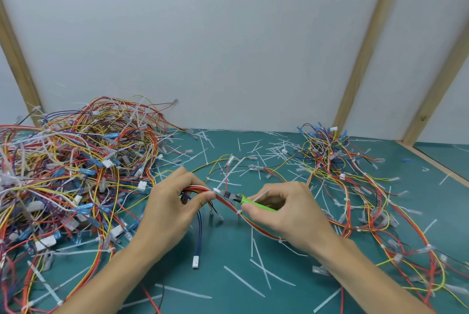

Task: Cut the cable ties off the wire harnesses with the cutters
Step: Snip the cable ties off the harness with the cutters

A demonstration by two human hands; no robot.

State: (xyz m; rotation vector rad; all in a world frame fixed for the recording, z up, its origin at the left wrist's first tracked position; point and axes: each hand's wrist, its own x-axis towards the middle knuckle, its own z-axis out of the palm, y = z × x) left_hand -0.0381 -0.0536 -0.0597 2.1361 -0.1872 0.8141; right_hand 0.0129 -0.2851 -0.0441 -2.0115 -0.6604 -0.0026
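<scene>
My right hand [286, 212] hides most of the cutters [243, 199] it grips. Their tip points to nine o'clock at the cable tie [217, 190]. My left hand [175, 202] pinches the wire harness [200, 189].

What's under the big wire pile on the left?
Only the teal mat shows around the wire pile's edges, with cut cable ties poking out near the front. Whatever lies beneath the pile's middle is covered by tangled harnesses.

Bright, even overhead light, soft faint shadows, no glare; wide-angle bending at edges; slight softness overall.
</scene>
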